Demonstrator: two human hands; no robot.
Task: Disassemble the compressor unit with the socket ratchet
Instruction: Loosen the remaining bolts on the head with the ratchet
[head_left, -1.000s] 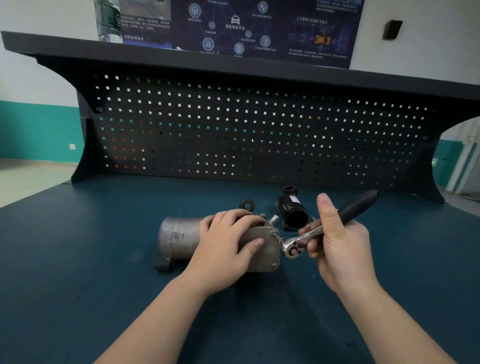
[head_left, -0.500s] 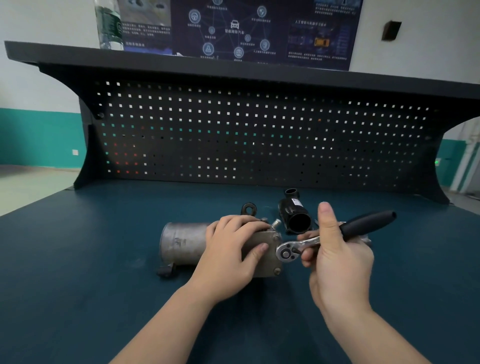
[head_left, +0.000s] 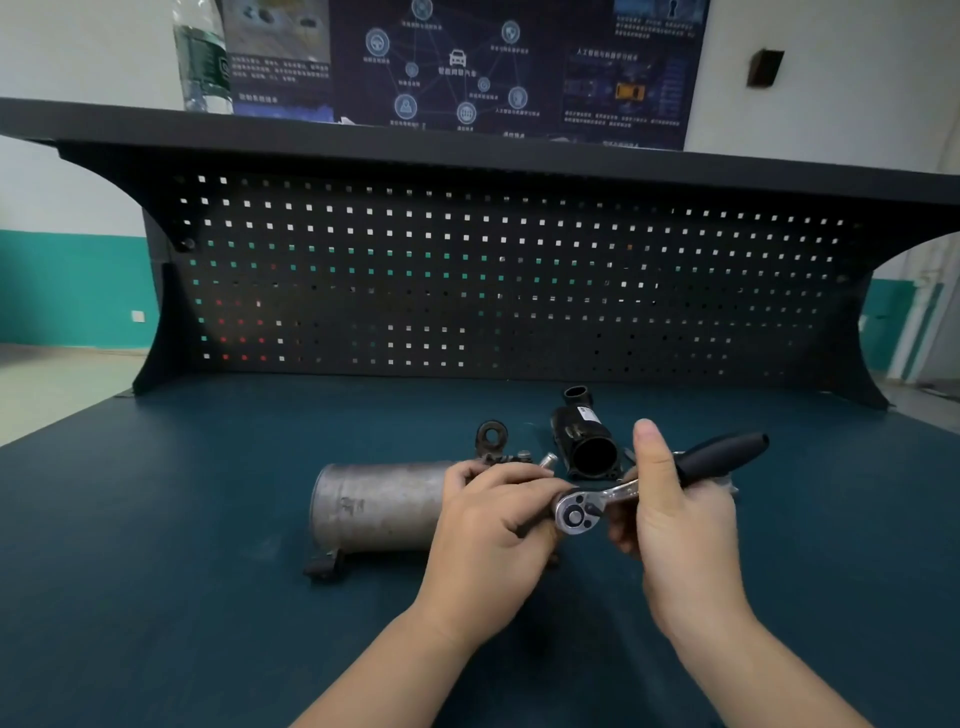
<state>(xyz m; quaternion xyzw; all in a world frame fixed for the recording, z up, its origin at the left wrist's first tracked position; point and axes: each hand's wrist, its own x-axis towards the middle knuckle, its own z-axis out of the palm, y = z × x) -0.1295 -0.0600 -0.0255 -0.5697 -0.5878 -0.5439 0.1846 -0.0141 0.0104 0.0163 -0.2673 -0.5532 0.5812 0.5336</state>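
Right hand (head_left: 675, 525) closed around the socket ratchet (head_left: 660, 480), thumb extended upward along the shank, fingers wrapped under the chrome neck; black handle angles up and away toward the right edge of the workbench (head_left: 156, 545). Ratchet head (head_left: 574, 514) sits against the right end of the compressor unit (head_left: 374, 506), just beside the left fingertips. Left hand (head_left: 493, 535) clamped over the right end of the unit, fingers curled across its top, pressing it onto the bench surface. Unit lies on its side, long axis parallel to the front edge, roughly mid-bench; grey cylindrical body exposed to the left of the hand, a small dark mounting foot (head_left: 324, 564) under its left end. End plate itself hidden by the left hand; whether the socket is seated on a bolt cannot be told. Behind the unit, toward the back edge: a black ring-shaped bracket (head_left: 491, 434), upright, and a black tubular housing (head_left: 587, 441), open mouth facing the front. A short silver stub (head_left: 546, 460) shows between them. Perforated back panel (head_left: 467, 286) rises at the rear; a plastic bottle (head_left: 202, 62) stands on the shelf above, left side.
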